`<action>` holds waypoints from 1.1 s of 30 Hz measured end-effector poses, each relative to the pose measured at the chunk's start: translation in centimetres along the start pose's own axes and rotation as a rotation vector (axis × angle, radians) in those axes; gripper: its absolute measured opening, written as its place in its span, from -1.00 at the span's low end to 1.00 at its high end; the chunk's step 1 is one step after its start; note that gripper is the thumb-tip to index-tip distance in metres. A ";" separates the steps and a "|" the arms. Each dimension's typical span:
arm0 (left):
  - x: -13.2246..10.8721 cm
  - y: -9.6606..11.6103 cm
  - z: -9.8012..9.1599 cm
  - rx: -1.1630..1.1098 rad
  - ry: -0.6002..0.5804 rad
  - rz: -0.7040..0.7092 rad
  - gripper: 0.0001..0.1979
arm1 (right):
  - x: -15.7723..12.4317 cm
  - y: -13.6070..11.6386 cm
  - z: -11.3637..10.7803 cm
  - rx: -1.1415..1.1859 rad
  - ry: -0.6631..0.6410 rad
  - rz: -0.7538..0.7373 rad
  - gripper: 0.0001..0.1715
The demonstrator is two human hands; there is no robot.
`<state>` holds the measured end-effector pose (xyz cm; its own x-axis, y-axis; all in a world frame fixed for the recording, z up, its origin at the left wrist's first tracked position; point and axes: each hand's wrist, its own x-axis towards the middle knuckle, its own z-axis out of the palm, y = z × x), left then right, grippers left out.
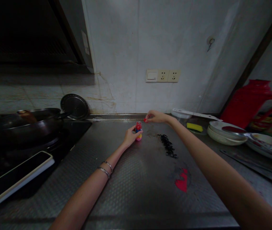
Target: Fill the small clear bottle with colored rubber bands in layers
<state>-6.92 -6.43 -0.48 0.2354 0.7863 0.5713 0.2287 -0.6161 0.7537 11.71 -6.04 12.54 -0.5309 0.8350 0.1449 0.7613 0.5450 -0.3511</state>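
My left hand is closed around a small bottle with a red top part and a blue, yellow and pink lower part. The bottle stands upright on the metal counter. Just to its right and slightly higher, my right hand pinches a small red cap, which is apart from the bottle. Below my right forearm lie a row of black curled pieces and a flat red shape with a jagged upper edge.
On the left are a wok on the stove, a round lid against the wall, and a phone-like device. To the right stand a yellow sponge, stacked bowls, a patterned dish and a red thermos jug.
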 end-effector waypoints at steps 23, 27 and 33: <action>-0.1 0.2 0.0 0.006 0.020 0.000 -0.68 | 1.6 -6.1 1.5 -0.466 -0.100 -0.038 -0.54; -0.1 0.2 0.0 0.005 0.020 0.009 -0.67 | 1.4 -6.4 1.7 -0.459 -0.122 -0.011 -0.55; -0.1 0.3 -0.1 0.018 0.019 0.007 -0.67 | 1.9 -5.5 2.0 -0.412 0.016 0.004 -0.53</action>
<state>-6.93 -6.71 -0.25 0.2191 0.7826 0.5827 0.2438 -0.6222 0.7439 5.76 -7.66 12.93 -0.5244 0.8364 0.1594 0.8503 0.5241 0.0472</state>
